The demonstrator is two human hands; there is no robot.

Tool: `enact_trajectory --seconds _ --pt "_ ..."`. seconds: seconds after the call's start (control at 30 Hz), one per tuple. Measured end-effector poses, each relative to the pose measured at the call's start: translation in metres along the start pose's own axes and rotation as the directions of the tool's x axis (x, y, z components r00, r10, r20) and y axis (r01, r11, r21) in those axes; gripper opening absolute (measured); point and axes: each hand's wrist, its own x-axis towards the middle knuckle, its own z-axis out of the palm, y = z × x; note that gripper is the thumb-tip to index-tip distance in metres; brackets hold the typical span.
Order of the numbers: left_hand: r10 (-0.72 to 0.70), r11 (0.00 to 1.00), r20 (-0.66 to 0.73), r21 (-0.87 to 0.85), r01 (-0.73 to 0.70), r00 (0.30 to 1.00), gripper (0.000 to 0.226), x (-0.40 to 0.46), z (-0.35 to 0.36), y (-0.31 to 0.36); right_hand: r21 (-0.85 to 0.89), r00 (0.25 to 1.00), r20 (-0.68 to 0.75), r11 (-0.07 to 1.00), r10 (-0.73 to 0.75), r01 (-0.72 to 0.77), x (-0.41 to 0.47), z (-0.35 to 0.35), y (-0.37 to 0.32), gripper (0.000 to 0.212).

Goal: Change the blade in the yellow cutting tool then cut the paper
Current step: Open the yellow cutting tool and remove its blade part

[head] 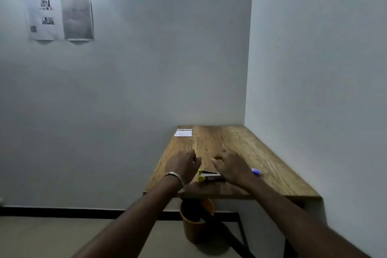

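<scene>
The yellow cutting tool [207, 175] lies near the front edge of the wooden table [234, 148], partly hidden between my hands. My left hand [184, 163] hovers just left of it with loosely curled fingers and holds nothing. My right hand [230, 166] hovers just right of it, fingers relaxed, also holding nothing. A small blue and white blade box [256, 172] lies on the table to the right of my right hand. A white sheet of paper [183, 132] lies at the table's far left corner.
The table stands in a corner, with walls behind it and to its right. An orange bin [196, 220] stands on the floor under the table's front edge. Printed sheets [58, 18] hang on the back wall at the upper left.
</scene>
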Motion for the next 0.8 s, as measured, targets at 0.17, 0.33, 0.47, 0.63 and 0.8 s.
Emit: enact_trajectory --seconds 0.17,0.33,0.47,0.63,0.8 --pt "-0.102 0.991 0.233 -0.056 0.118 0.967 0.041 -0.020 0.029 -0.004 0.017 0.964 0.264 1.000 0.009 -0.014 -0.021 0.027 0.012 0.038" --pt "-0.055 0.997 0.215 -0.047 0.067 0.975 0.047 -0.016 0.040 -0.014 0.061 0.977 0.214 0.998 -0.020 0.007 -0.014 0.031 0.017 0.037" --pt "-0.025 0.993 0.243 -0.103 0.052 0.970 0.040 -0.008 0.044 -0.020 0.100 0.973 0.230 0.995 -0.021 -0.002 -0.009 0.031 0.015 0.033" --pt "-0.079 0.826 0.264 -0.522 0.211 0.961 0.027 0.006 0.044 -0.025 0.280 0.978 0.204 0.954 0.053 -0.110 0.003 0.035 0.013 0.012" --pt "-0.100 0.528 0.310 -0.789 0.315 0.945 0.033 0.019 0.050 -0.029 0.498 0.977 0.197 0.850 0.083 -0.173 0.017 0.047 0.005 0.023"
